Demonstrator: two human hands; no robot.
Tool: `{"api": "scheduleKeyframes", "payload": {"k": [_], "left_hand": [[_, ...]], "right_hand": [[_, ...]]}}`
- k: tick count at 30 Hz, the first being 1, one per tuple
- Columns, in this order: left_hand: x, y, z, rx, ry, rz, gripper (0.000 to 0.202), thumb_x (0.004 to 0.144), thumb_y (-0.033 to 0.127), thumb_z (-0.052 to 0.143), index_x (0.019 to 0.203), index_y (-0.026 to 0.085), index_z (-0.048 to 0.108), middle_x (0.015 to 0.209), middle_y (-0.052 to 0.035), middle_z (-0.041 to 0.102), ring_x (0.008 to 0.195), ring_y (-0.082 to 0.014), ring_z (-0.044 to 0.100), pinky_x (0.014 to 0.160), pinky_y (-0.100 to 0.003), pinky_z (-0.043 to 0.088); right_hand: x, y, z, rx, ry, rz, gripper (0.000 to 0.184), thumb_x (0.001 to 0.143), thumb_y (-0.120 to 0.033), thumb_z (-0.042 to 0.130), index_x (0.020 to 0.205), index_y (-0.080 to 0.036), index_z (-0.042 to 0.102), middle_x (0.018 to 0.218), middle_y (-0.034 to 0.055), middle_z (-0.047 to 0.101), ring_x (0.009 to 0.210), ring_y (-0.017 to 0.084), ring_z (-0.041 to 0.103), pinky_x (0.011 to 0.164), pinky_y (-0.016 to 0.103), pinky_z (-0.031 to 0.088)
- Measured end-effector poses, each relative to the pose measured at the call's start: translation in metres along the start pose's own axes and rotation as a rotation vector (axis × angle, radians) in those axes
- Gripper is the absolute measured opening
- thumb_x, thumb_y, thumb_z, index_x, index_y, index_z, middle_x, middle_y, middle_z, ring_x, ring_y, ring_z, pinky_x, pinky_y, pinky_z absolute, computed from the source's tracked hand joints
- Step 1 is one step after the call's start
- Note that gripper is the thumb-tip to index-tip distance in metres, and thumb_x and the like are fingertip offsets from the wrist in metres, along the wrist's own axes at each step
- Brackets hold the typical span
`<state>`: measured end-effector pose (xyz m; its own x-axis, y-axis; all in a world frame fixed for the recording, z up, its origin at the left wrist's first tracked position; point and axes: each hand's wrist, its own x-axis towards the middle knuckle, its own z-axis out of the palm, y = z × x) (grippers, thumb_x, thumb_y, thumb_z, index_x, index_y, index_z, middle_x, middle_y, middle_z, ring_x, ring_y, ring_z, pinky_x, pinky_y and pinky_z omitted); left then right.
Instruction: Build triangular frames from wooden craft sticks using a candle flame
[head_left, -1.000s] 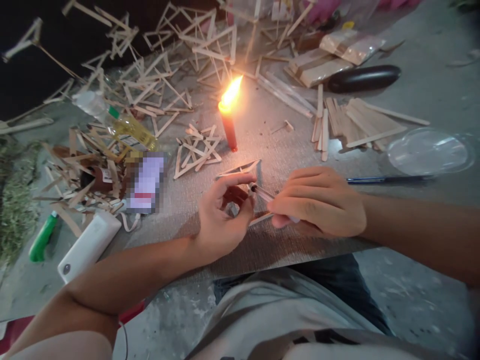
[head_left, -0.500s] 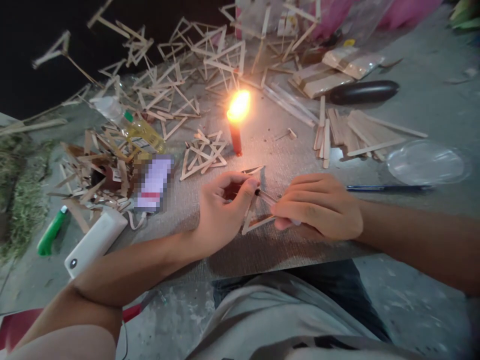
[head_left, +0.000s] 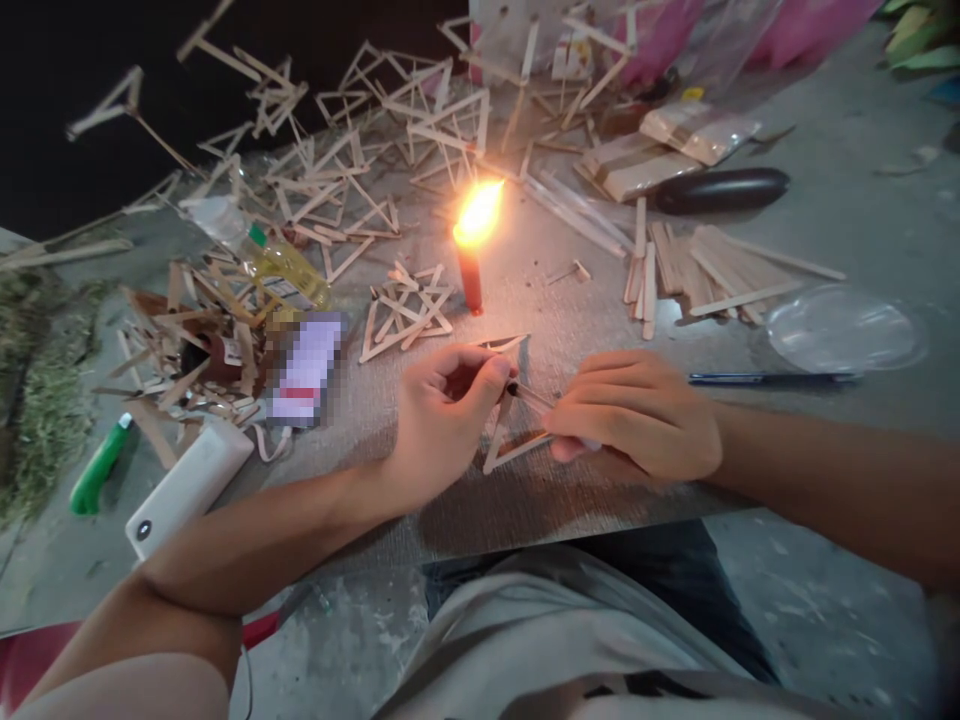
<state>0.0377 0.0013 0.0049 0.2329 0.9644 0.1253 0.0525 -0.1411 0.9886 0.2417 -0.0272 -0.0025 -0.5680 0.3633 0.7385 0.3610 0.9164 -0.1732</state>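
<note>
My right hand [head_left: 641, 415] is closed around a clear glue stick [head_left: 534, 399], whose blackened tip points left. That tip touches or nearly touches the top corner of a triangle of popsicle sticks [head_left: 517, 456]. At this corner, my left hand [head_left: 442, 415] pinches the triangle between thumb and forefinger; the exact joint is hidden. The triangle's lower corner shows between both hands, low over the board. Just beyond my fingers lies another small pointed stick piece [head_left: 514, 344]. Past that, a red candle [head_left: 471, 278] burns upright with a tall flame.
A star-like stick piece [head_left: 409, 312] lies left of the candle. Loose popsicle sticks [head_left: 720, 270], a pen [head_left: 772, 379] and a clear plastic lid [head_left: 844, 330] are at right. Left are a phone [head_left: 307, 370], a white power bank [head_left: 191, 485] and a green cutter [head_left: 101, 465]. Stick frames [head_left: 337, 170] spread behind.
Both hands keep nearly the same place and hold, with the glue stick's dark tip at the triangle's corner. The candle flame leans a little further right. The view has shifted slightly.
</note>
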Motion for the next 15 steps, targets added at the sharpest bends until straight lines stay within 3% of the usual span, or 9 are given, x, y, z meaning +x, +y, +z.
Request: {"api": "scheduleKeyframes", "payload": {"k": [15], "left_hand": [[-0.0006, -0.003, -0.0009, -0.005, -0.016, -0.012, 0.015, 0.09, 0.027, 0.072, 0.08, 0.016, 0.075, 0.074, -0.003, 0.076, 0.064, -0.0123, 0.069, 0.058, -0.023, 0.057]], "right_hand": [[-0.0004, -0.0003, 0.0011, 0.102, 0.026, 0.004, 0.009, 0.105, -0.02, 0.053, 0.102, -0.014, 0.059, 0.074, 0.0032, 0.068, 0.062, 0.013, 0.061, 0.062, 0.028, 0.052]]}}
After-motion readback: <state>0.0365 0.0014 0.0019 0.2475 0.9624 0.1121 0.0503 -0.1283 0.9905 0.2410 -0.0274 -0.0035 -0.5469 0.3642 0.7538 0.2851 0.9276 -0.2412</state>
